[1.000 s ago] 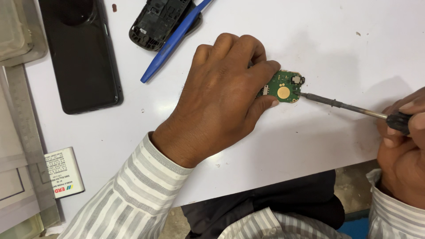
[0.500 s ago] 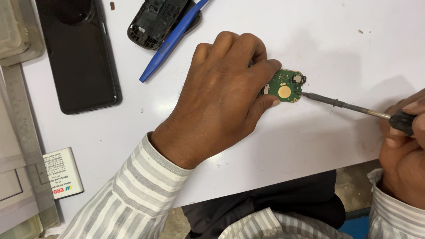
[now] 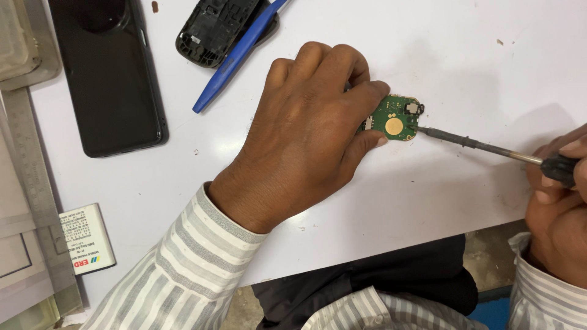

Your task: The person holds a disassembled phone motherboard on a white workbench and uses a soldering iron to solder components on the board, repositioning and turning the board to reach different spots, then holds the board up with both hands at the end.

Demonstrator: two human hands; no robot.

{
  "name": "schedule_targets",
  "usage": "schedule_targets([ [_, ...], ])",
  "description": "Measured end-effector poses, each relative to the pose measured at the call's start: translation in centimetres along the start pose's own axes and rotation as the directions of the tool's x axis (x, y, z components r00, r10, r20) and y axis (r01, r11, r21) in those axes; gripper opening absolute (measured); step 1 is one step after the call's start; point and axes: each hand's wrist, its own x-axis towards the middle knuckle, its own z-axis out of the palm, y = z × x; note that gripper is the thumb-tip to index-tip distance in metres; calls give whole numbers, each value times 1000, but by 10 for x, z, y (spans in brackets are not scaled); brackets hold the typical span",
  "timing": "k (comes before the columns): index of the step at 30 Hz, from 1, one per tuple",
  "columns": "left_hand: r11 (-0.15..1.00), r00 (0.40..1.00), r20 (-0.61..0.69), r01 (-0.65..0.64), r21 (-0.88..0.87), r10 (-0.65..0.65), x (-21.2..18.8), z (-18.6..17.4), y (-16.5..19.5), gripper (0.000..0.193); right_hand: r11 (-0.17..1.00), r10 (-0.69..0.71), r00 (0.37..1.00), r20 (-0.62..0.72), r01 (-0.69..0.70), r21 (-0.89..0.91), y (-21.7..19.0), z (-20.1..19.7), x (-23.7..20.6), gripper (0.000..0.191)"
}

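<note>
The green circuit board (image 3: 395, 120) sits flat on the white table (image 3: 465, 67), just right of centre, and it's pinned there: the left hand (image 3: 302, 137) is draped right over it, fingers curled, with the forefinger along the board's top edge and the thumb tip pressing at its lower left corner. Only the right end of the board shows, with a round gold pad in the middle and a small dark part near the upper right edge.

In from the right comes the screwdriver (image 3: 483, 146), its thin metal shaft slanting up and left, tip touching the board's right edge just beside the gold pad. The right hand (image 3: 559, 208) is closed around the black handle at the frame's edge, fingers wrapped tight.

Up top, a blue pen (image 3: 235, 58) lies diagonally across a black phone shell (image 3: 211, 30), well apart from the board. Further left, a black smartphone (image 3: 110, 73) lies flat, and at the far left edge a metal ruler (image 3: 33, 183) runs down beside a small white battery (image 3: 87, 238). Striped sleeves cover both wrists.
</note>
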Motion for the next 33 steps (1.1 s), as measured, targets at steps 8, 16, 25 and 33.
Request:
schedule_targets([
  [8, 1000, 1000, 5, 5, 9, -6, 0, 1, 0, 42, 1000, 11, 1000, -1, -11, 9, 0, 0, 3, 24],
  [16, 1000, 1000, 3, 4, 8, -4, 0, 0, 0, 41, 1000, 29, 999, -29, -29, 5, -7, 6, 7, 20],
  [25, 1000, 1000, 0, 2, 2, -2, 0, 1, 0, 41, 1000, 22, 999, -31, -22, 0, -7, 7, 3, 19],
  [33, 1000, 1000, -1, -2, 7, 2, 0, 1, 0, 42, 999, 9, 1000, -2, -9, 31, 11, -8, -5, 24],
])
